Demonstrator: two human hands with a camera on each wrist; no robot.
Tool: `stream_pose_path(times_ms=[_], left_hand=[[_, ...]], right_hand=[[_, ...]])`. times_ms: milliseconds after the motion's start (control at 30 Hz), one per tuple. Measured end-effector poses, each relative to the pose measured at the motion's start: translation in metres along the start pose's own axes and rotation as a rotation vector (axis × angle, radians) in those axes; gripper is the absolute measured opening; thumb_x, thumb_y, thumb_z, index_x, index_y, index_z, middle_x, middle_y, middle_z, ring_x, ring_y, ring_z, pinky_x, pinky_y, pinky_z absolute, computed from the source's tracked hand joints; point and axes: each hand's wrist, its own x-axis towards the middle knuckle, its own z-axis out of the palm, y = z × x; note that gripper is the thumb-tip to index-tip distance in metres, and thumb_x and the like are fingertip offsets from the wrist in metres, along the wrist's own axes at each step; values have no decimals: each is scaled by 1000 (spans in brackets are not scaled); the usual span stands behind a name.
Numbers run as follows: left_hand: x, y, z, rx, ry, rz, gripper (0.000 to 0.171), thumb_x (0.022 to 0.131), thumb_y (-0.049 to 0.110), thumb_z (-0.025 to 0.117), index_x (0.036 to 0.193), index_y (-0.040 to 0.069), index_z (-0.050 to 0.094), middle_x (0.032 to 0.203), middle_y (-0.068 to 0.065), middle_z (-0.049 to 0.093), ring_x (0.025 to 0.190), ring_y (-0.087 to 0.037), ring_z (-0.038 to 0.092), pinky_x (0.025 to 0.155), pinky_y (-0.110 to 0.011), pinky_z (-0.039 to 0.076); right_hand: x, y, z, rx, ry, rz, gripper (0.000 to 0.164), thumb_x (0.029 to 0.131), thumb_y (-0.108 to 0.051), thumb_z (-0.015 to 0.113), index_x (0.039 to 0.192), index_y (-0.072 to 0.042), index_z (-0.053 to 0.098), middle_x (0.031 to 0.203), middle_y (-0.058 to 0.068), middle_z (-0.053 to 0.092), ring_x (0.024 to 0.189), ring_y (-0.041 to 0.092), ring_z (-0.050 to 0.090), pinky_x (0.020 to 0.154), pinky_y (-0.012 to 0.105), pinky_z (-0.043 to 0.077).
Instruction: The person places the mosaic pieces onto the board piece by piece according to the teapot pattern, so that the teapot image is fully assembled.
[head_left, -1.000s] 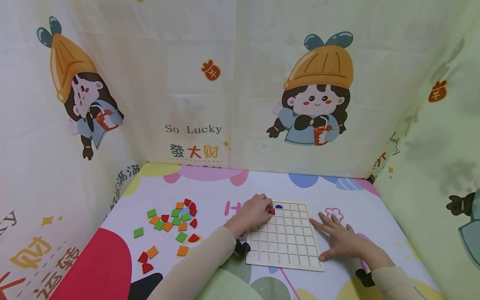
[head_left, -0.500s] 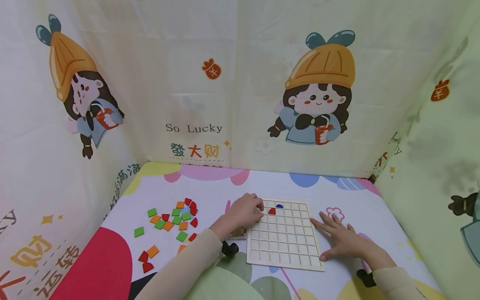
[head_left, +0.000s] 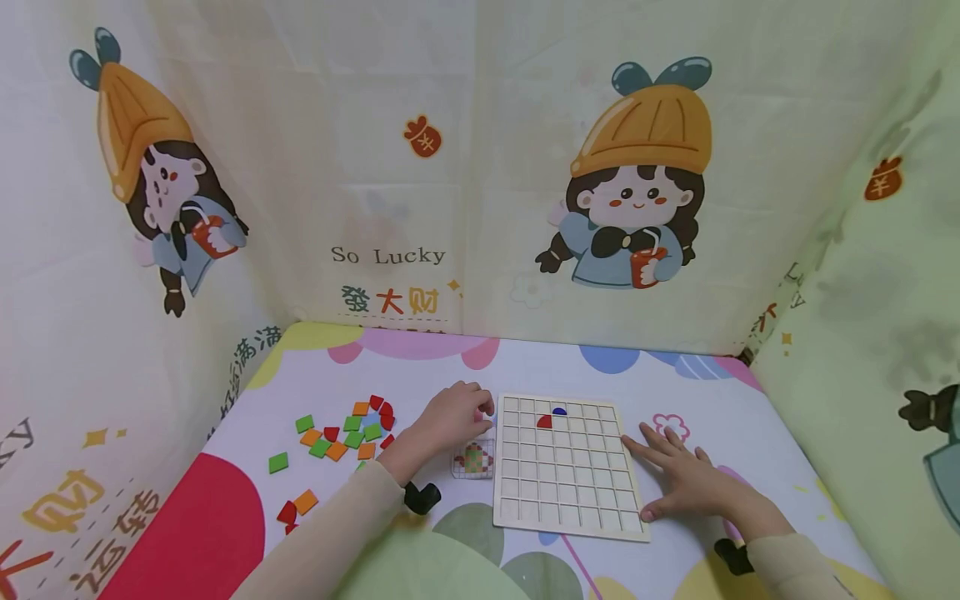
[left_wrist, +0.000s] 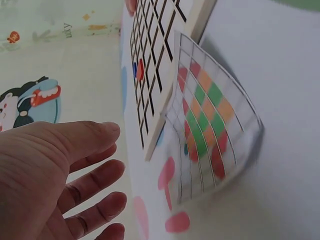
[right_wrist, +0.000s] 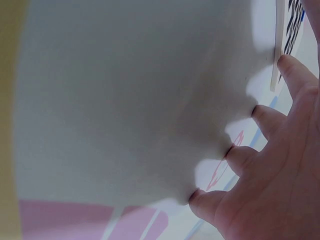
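Observation:
A pale wooden grid board (head_left: 562, 475) lies on the table, with a red quarter-circle tile (head_left: 545, 422) and a blue half-round tile (head_left: 559, 412) in its upper cells. My left hand (head_left: 452, 417) hovers left of the board, above a small printed pattern card (head_left: 473, 459); the left wrist view shows its fingers relaxed and holding nothing. That card carries a grid with red, orange and green shapes, and it curls up at its edges. Along the board's right edge my right hand (head_left: 686, 475) rests with spread fingers, the fingertips touching the board and the tabletop.
Loose green square tiles (head_left: 278, 462), orange square tiles (head_left: 337, 452) and red quarter-circle tiles (head_left: 386, 410) lie scattered at the left of the table. Patterned cloth walls (head_left: 495, 167) enclose the table at the back and sides.
My left hand has moved left off the board, leaving the red tile in its cell and uncovering the pattern card. My right hand has stayed in place.

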Motion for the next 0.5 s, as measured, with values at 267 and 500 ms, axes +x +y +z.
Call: stream_pose_path(times_ms=[267,500], left_hand=[[-20,-21,-4,-8,30,-65,15,91,26,78,103,20,71,106,2,67,94,-17,55,84,-35,53],[-32,-43,0,15,81,-90,13,91,23,78,102,20,71,108,0,67,95,-20,57,85,-37,54]], right_hand=[[1,2,1,-13,12,-7,114,64,-72,83,160,-26,39,164,31,26,139,74,20,93,92,21],[1,4,3,-5,7,6,115,65,-71,83,161,-27,37,165,30,24,141,73,19,96,91,20]])
